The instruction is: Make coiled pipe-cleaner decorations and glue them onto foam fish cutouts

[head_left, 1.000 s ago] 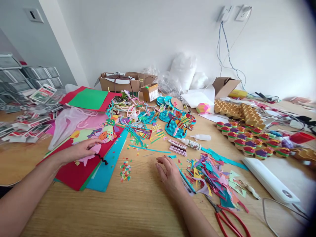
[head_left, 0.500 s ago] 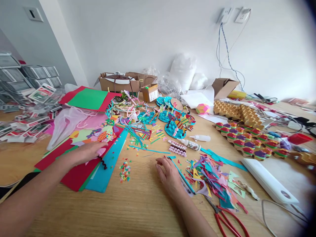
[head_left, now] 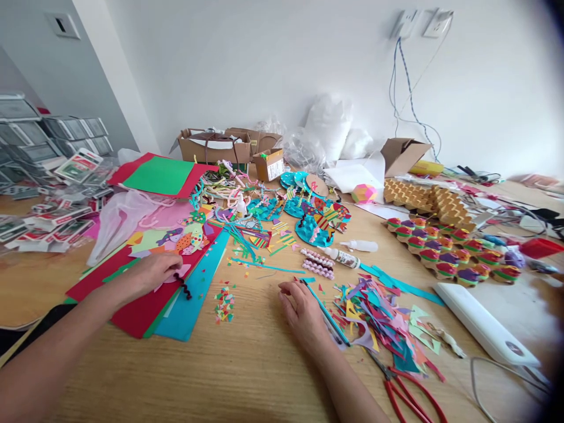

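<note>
Slanting near-right from the left hand (head_left: 152, 273): a dark twist (head_left: 185, 286) (wavy).

Soft, bright light washes the white wall (head_left: 264, 64), with faint shadows on the wooden tabletop (head_left: 247, 364) and a pale sheen toward its right. The paper scraps (head_left: 383, 317) look fairly crisp; the outer edges stretch and blur, darkening at right.

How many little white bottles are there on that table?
3: a standing bottle in front of the small cardboard box, plus a plain bottle and a labelled bottle lying close together near the middle. The clutter may hide more.
</note>
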A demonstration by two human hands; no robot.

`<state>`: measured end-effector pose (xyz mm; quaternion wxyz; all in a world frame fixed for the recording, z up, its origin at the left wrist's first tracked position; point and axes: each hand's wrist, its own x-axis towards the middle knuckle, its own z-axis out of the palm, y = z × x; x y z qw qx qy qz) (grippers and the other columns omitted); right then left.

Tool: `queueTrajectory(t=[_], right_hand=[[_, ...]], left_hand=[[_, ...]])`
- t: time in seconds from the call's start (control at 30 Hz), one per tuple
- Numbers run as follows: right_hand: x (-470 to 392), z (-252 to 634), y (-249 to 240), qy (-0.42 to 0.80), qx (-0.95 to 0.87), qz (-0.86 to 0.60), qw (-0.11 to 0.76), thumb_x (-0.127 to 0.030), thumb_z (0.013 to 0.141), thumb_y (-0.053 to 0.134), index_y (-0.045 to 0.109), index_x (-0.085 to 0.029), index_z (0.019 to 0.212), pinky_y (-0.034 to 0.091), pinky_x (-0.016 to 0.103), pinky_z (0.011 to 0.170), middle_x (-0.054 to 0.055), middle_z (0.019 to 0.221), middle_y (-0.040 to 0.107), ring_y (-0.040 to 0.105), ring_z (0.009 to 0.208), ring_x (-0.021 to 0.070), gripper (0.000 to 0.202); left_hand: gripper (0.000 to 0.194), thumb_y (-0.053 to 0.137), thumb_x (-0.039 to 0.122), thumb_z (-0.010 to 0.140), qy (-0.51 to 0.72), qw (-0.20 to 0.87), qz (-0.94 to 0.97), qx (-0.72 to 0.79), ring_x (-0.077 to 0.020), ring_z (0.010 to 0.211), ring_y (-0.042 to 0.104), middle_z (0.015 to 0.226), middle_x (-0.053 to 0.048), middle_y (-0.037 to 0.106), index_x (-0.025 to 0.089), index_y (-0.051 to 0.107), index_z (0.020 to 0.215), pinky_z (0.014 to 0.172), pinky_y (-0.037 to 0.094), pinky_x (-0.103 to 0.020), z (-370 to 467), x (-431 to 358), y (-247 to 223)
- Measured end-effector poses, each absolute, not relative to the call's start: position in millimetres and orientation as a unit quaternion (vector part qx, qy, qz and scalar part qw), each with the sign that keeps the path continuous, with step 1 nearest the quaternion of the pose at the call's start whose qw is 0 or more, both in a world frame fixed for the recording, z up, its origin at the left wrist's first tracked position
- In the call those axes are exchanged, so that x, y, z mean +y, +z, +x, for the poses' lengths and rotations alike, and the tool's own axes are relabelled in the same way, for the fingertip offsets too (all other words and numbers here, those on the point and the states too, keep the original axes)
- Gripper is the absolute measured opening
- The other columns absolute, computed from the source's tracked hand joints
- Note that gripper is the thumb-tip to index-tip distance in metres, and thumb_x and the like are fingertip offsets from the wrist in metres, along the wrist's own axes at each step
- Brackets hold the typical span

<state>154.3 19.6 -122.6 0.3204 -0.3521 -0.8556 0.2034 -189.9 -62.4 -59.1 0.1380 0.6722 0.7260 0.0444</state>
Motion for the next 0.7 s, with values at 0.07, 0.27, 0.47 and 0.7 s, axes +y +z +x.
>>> queueTrajectory(t=[0.07,0.27,0.47,0.7], right_hand=[[19.7,153.6,-121.9,0.203,-0.858,-0.350,0.315,-0.021,0.086,0.043,0.056,-0.017,0.089,0.044,0.038,0.083,0.006,0.085,0.063,0.058,0.082,0.0194,0.014],[18.2,154.1,-118.3,0.195,-0.862,-0.341,0.320,-0.018,0.085,0.044,0.057,-0.017,0.087,0.045,0.034,0.077,0.006,0.083,0.063,0.057,0.080,0.0183,0.013],[-4.2,137.4,-74.1,0.191,-0.917,-0.248,0.249,-0.016,0.086,0.043,0.062,-0.019,0.085,0.043,0.028,0.069,0.005,0.081,0.062,0.055,0.077,0.0168,0.019],[-19.8,63.5,-51.9,0.131,-0.973,-0.117,0.147,-0.017,0.086,0.043,0.059,-0.021,0.090,0.041,0.026,0.069,0.002,0.082,0.060,0.054,0.077,0.0163,0.017]], left_hand=[[0.021,0.040,0.026,0.073,0.027,0.142,0.682,0.717,-0.0189,0.071,0.059,0.073,-0.002,0.065,0.020,0.061,0.070,0.062,0.042,-0.026,-190.9,-64.7,-65.1],[0.026,0.036,0.028,0.075,0.043,0.113,0.674,0.728,-0.0219,0.083,0.059,0.085,-0.008,0.066,0.018,0.061,0.075,0.073,0.043,-0.032,-189.1,-69.1,-76.8],[0.035,0.032,0.030,0.078,0.092,0.042,0.664,0.741,-0.0241,0.086,0.060,0.092,-0.010,0.067,0.018,0.065,0.083,0.076,0.046,-0.035,-190.2,-87.0,-76.8],[0.041,0.031,0.018,0.077,0.096,0.023,0.682,0.725,-0.0242,0.094,0.058,0.098,-0.009,0.067,0.019,0.068,0.094,0.083,0.045,-0.039,-199.1,-102.1,-99.8]])
